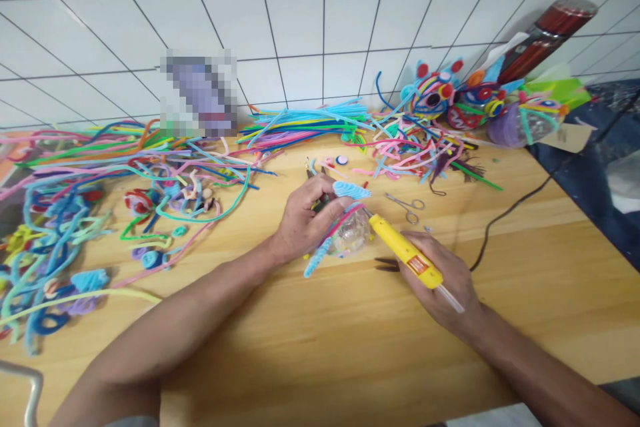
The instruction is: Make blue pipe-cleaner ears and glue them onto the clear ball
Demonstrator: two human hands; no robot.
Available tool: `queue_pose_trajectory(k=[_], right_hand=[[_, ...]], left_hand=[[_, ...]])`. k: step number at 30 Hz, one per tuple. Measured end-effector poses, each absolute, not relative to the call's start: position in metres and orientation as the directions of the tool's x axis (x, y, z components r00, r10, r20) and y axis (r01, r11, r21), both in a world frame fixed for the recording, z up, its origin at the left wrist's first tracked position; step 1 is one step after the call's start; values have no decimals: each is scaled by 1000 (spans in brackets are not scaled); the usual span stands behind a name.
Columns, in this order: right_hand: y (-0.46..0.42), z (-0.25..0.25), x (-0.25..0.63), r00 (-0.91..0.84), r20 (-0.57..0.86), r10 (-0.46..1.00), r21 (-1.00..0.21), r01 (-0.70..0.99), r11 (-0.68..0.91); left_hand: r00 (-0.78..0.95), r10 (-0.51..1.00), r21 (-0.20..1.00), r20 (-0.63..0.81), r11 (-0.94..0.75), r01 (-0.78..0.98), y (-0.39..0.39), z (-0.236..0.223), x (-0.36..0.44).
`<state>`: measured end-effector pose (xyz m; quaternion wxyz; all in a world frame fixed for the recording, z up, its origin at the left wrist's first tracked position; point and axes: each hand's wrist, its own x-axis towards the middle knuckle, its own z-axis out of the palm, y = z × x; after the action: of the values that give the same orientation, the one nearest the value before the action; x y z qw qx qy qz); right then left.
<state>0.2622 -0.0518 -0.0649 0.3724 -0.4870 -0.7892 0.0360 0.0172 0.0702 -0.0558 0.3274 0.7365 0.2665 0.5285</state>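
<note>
My left hand (313, 217) is closed around a clear plastic piece (351, 232) trimmed with pipe cleaners. A pink pipe cleaner (345, 217) bends over the plastic, and a coiled light-blue pipe cleaner (317, 257) sticks out below. Another light-blue coiled shape (351, 189) shows above my thumb. My right hand (443, 280) grips a yellow hot glue gun (407, 252), its nozzle close to the plastic piece's upper right edge; whether they touch I cannot tell. A clear glue stick (451, 299) pokes from the gun's back. Dark pointed tips (387, 265) lie beside my right hand.
Small scissors (407, 205) lie beyond the glue gun. Loose pipe cleaners (310, 123) pile along the tiled wall and at left. Several decorated craft figures (433, 97) and a red thermos (550, 37) stand at back right. A black cord (505, 213) crosses the table's right side.
</note>
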Motion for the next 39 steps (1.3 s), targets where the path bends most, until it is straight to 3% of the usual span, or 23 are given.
queue_pose_trajectory(k=[29, 39], right_hand=[[-50, -62, 265, -374, 565, 735, -408, 648, 643], [-50, -61, 266, -336, 549, 765, -395, 703, 592]], left_hand=[[331, 727, 757, 601, -651, 55, 69, -54, 17], [326, 711, 742, 623, -669, 38, 72, -56, 18]])
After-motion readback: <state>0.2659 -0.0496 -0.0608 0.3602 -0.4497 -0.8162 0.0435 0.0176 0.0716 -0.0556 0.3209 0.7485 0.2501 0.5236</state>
